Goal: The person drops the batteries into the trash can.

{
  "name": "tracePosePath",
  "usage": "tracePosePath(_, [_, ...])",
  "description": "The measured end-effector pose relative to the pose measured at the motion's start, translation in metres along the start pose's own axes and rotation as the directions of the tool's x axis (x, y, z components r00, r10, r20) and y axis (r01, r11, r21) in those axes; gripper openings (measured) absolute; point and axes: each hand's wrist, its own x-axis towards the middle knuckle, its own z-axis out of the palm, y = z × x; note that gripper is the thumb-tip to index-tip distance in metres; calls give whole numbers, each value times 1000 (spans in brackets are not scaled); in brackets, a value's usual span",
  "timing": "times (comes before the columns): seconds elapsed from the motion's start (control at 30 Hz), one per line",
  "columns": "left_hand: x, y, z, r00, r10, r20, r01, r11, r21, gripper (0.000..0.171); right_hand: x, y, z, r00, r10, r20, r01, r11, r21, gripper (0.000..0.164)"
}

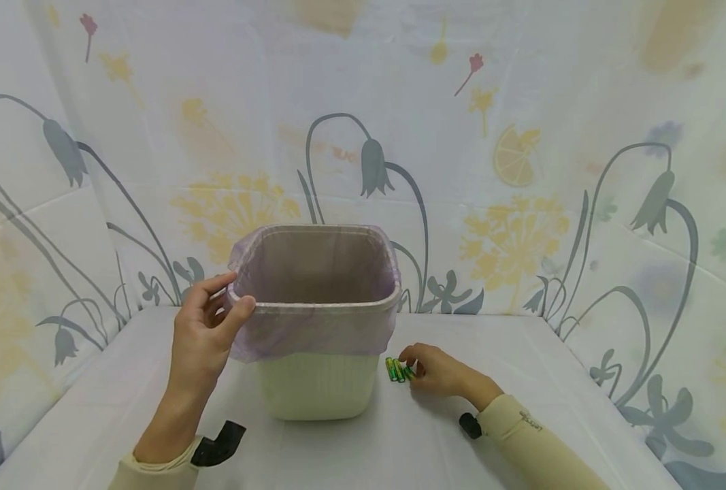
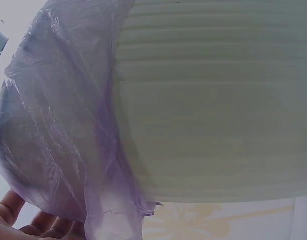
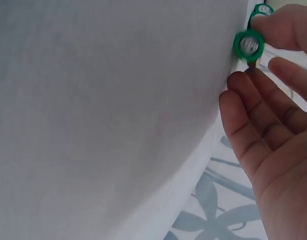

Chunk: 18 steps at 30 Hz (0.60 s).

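Observation:
A pale green trash bin stands upright on the white table, a thin purple bag folded over its rim. My left hand grips the bin's left rim through the bag, thumb at the front corner and fingers along the side. In the left wrist view, fingertips show beside the bag. Right of the bin lie small green batteries. My right hand is at the nearest battery, holding it between thumb and fingertips. Another battery shows behind it in the right wrist view.
The white-covered table meets a printed curtain with flowers at the back and sides. Black camera mounts sit at both wrists, at the left cuff and the right cuff.

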Motion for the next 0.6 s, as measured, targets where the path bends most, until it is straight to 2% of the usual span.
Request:
tracePosePath(0.3, [1, 1, 0, 1000, -2, -9, 2, 1000, 6, 45, -4, 4, -5, 1000, -13, 0, 13, 999, -51, 36])
tracePosePath(0.6, [0, 2, 0, 1000, -9, -2, 9, 1000, 1, 45, -6, 6, -5, 1000, -4, 11, 4, 998, -59, 27])
